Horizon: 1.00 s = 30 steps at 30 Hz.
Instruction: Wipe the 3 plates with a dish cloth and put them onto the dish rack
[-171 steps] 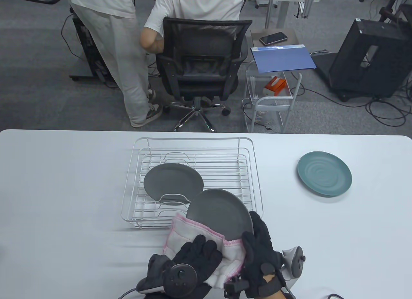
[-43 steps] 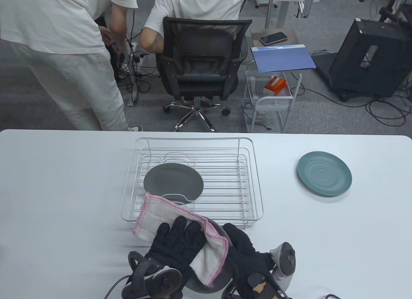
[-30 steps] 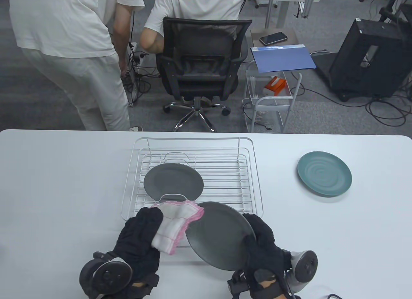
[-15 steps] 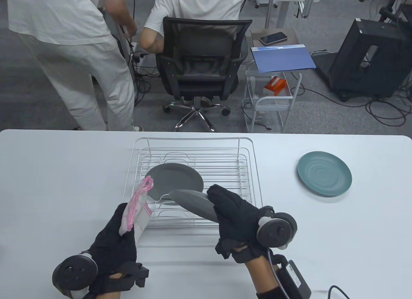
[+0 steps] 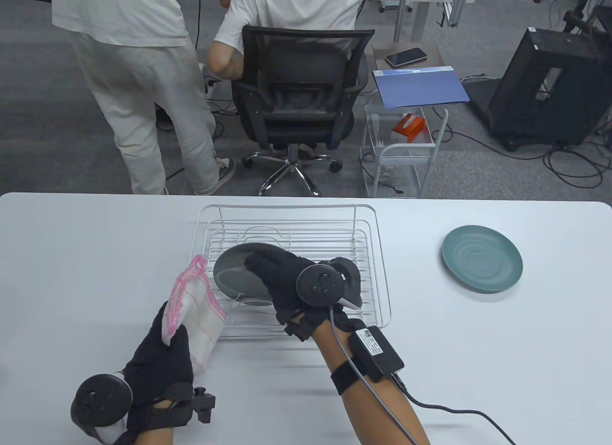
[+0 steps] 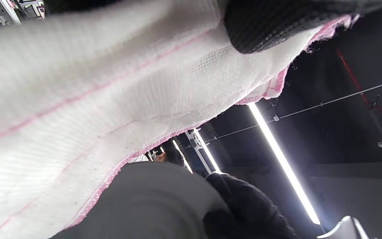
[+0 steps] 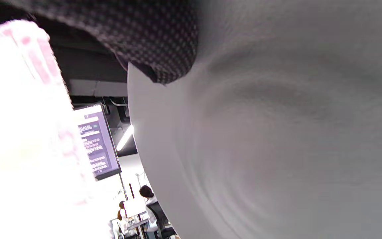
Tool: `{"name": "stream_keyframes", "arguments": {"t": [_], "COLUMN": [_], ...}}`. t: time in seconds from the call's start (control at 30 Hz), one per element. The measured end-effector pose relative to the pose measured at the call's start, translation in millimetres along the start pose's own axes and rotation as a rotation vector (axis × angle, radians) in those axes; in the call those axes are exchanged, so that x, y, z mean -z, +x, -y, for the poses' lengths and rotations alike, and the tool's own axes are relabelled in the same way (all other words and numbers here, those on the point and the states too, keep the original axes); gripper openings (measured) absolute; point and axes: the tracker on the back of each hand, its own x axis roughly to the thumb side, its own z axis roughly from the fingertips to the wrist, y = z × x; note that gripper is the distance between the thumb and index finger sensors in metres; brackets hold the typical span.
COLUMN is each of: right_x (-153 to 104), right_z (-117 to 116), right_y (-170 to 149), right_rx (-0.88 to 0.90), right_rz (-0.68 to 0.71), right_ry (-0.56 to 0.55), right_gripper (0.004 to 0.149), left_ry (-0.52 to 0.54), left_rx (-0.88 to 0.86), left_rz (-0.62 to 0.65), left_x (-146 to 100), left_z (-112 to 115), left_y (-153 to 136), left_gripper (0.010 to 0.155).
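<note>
My right hand (image 5: 262, 269) reaches over the white wire dish rack (image 5: 287, 206) and grips a grey plate (image 7: 277, 132) by its rim, one gloved finger (image 7: 151, 39) curled over the edge. It holds the plate low over the rack's left half, where grey plate surface (image 5: 232, 272) shows; I cannot separate the held plate from the grey one lying beneath it. My left hand (image 5: 167, 339) holds the white, pink-edged dish cloth (image 5: 198, 301) upright beside the rack's front left corner. A teal plate (image 5: 482, 258) lies flat on the table at the right.
The white table (image 5: 71, 253) ends at a far edge, with an office chair (image 5: 299, 81), a wire trolley (image 5: 401, 153) and two people in white beyond it. A cable (image 5: 459, 409) runs from my right forearm across the table's front.
My right hand carried the grey plate from the table's front up and left over the rack. My left hand drew the cloth off the plate to the left. The standing person shifted.
</note>
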Motion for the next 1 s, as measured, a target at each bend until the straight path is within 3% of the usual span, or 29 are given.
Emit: {"name": "stream_keyframes", "arguments": {"t": [0.33,0.63,1.0], "right_x": [25,33,32], "right_z": [-37,-51,-44], "right_y": [-5,-14,-19], "right_rx": [-0.059,-0.130,-0.147], "right_rz": [-0.003,-0.068,-0.125], "right_ry": [0.134,0.169,0.076], "right_gripper": [0.043,0.042,0.043], "left_ry": [-0.023,-0.043,-0.051], "left_rx": [-0.005,0.005,0.006], "left_rz": [-0.017,-0.019,-0.027], "left_x": [1,1,1], "left_z": [3,6,8], "left_y": [-3,-3,-4], "left_gripper": [0.051,0.051,0.051]}}
